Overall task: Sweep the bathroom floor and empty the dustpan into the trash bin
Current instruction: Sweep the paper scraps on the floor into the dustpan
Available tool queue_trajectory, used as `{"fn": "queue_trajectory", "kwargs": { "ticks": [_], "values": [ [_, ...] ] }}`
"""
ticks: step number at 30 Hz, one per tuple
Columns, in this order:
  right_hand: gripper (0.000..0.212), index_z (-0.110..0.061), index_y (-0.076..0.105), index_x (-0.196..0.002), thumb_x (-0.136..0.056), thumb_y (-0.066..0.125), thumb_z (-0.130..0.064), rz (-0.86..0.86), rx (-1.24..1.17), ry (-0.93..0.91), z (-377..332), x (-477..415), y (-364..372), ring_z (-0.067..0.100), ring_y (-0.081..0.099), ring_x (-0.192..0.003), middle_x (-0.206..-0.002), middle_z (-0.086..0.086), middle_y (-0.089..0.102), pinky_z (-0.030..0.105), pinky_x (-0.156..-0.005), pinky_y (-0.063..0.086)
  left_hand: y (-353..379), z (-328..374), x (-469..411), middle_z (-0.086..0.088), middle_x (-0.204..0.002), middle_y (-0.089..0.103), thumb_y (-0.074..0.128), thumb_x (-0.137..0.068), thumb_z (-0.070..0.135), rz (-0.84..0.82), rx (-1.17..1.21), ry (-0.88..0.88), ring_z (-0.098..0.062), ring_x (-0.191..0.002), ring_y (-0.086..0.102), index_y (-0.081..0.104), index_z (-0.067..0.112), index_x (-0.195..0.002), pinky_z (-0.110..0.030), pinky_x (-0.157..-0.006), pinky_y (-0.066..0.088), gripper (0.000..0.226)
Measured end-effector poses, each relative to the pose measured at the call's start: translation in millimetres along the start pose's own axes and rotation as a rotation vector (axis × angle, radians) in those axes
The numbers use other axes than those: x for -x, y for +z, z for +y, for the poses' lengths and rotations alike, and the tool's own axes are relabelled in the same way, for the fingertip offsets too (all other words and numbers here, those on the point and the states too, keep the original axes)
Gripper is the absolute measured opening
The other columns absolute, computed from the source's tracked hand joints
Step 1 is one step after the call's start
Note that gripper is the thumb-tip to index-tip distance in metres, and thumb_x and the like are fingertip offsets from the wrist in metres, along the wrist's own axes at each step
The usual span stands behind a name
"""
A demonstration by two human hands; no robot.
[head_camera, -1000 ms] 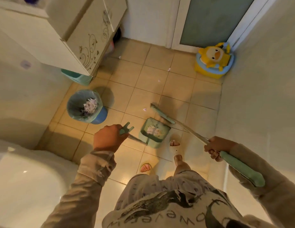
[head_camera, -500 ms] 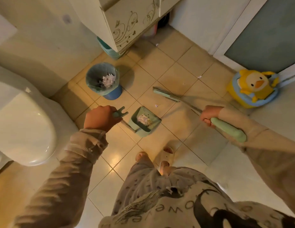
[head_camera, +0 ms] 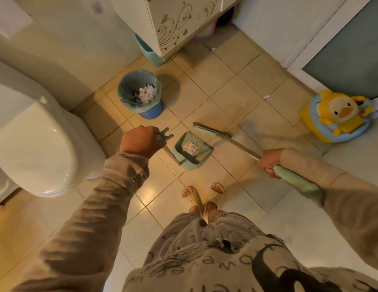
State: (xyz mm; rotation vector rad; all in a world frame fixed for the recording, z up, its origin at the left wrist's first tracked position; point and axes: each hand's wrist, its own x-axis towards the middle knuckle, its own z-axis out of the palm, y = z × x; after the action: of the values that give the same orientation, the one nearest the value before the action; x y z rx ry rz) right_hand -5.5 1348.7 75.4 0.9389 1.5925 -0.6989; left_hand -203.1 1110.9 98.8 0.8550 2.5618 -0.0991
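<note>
My left hand (head_camera: 140, 141) grips the top of the long handle of a green dustpan (head_camera: 191, 152), whose pan rests on the tiled floor with a heap of torn paper scraps in it. My right hand (head_camera: 269, 162) holds the green broom (head_camera: 211, 133) by its handle; the flat head lies on the floor just beyond the pan's open side. A blue trash bin (head_camera: 139, 93) with a grey-green liner stands behind and left of the pan, some paper in it. A few white scraps (head_camera: 266, 96) lie on the tiles farther out.
A white toilet (head_camera: 34, 144) fills the left side. A cream cabinet (head_camera: 177, 24) with swirl decoration hangs over the floor at the top, a teal basin (head_camera: 149, 52) under it. A yellow duck potty (head_camera: 335, 116) sits at the right by the door. My feet in slippers (head_camera: 201, 194) are below the pan.
The view has swung left and closer, so the toilet shows more. Dustpan, broom and both hands keep nearly the same pose; the paper heap stays in the pan.
</note>
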Motion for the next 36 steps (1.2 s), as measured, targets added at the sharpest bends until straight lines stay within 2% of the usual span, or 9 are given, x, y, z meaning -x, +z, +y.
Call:
{"fn": "queue_trajectory", "kwargs": {
  "ticks": [3,7,11,15,20,24,28,33,36],
  "values": [
    [0.024,-0.008,0.037,-0.066,-0.086,0.034,0.005,-0.041,-0.211,-0.003,14,7,11,0.008,0.036,-0.023,-0.025,-0.001,0.036,0.01,-0.035,0.032,2,-3,0,-0.008,-0.093,0.069,0.056,-0.089,0.04,0.01,-0.007,0.002,-0.018,-0.076,0.053,0.065,0.016,-0.108,-0.029,-0.069,0.041,0.032],
    [0.035,-0.011,0.033,-0.057,-0.087,0.034,0.005,-0.107,-0.375,-0.05,28,21,12,0.006,0.031,-0.019,-0.027,-0.002,0.035,0.006,-0.032,0.029,4,-7,2,-0.008,-0.094,0.069,0.055,-0.089,0.04,0.026,0.0,0.02,-0.025,-0.086,0.063,0.066,0.016,-0.107,-0.034,-0.077,0.049,0.032],
    [0.031,-0.01,0.034,-0.063,-0.09,0.036,0.003,-0.131,-0.507,-0.052,47,30,20,0.005,0.031,-0.019,-0.031,-0.003,0.036,0.007,-0.032,0.027,6,-9,8,-0.007,-0.096,0.07,0.055,-0.089,0.04,0.04,0.007,0.029,-0.025,-0.09,0.064,0.065,0.017,-0.109,-0.034,-0.08,0.05,0.032],
    [0.035,-0.011,0.033,-0.059,-0.091,0.039,0.0,-0.116,-0.591,-0.057,57,33,36,0.006,0.032,-0.021,-0.035,-0.002,0.034,0.008,-0.033,0.026,10,-12,16,-0.007,-0.098,0.07,0.055,-0.089,0.042,0.046,0.005,0.028,-0.025,-0.092,0.064,0.065,0.019,-0.11,-0.031,-0.074,0.046,0.033],
    [0.035,-0.01,0.034,-0.06,-0.092,0.039,0.003,-0.06,-0.718,-0.076,57,31,52,0.006,0.033,-0.019,-0.028,-0.003,0.037,0.007,-0.033,0.028,10,-5,16,-0.007,-0.102,0.07,0.052,-0.09,0.043,0.039,0.013,0.057,-0.026,-0.096,0.064,0.063,0.02,-0.113,-0.035,-0.083,0.05,0.034],
    [0.038,-0.011,0.033,-0.058,-0.093,0.036,0.003,-0.018,-0.792,-0.062,61,28,56,0.005,0.031,-0.016,-0.023,-0.003,0.034,0.005,-0.031,0.028,2,16,8,-0.006,-0.103,0.069,0.05,-0.091,0.044,0.05,0.002,0.107,-0.025,-0.096,0.063,0.063,0.02,-0.114,-0.034,-0.082,0.05,0.035],
    [0.04,-0.012,0.033,-0.056,-0.093,0.035,0.003,0.004,-0.869,-0.079,78,27,48,0.005,0.031,-0.015,-0.023,-0.003,0.033,0.004,-0.031,0.027,-10,43,-5,-0.006,-0.102,0.069,0.052,-0.09,0.044,0.083,0.001,0.154,-0.025,-0.095,0.063,0.064,0.02,-0.113,-0.031,-0.074,0.047,0.034],
    [0.042,-0.011,0.033,-0.054,-0.093,0.036,0.005,0.045,-0.954,-0.109,113,18,20,0.006,0.032,-0.016,-0.024,-0.003,0.032,0.007,-0.029,0.027,-18,84,-28,-0.008,-0.104,0.067,0.054,-0.09,0.041,0.075,0.045,0.154,-0.026,-0.097,0.062,0.063,0.017,-0.114,-0.036,-0.084,0.052,0.035],
    [0.04,-0.01,0.032,-0.057,-0.093,0.036,0.006,0.058,-0.98,-0.123,136,11,-9,0.006,0.032,-0.017,-0.026,-0.002,0.032,0.007,-0.03,0.028,-20,114,-42,-0.008,-0.102,0.068,0.055,-0.09,0.041,0.066,0.059,0.134,-0.026,-0.096,0.063,0.065,0.017,-0.111,-0.037,-0.084,0.053,0.033]
  ]
}}
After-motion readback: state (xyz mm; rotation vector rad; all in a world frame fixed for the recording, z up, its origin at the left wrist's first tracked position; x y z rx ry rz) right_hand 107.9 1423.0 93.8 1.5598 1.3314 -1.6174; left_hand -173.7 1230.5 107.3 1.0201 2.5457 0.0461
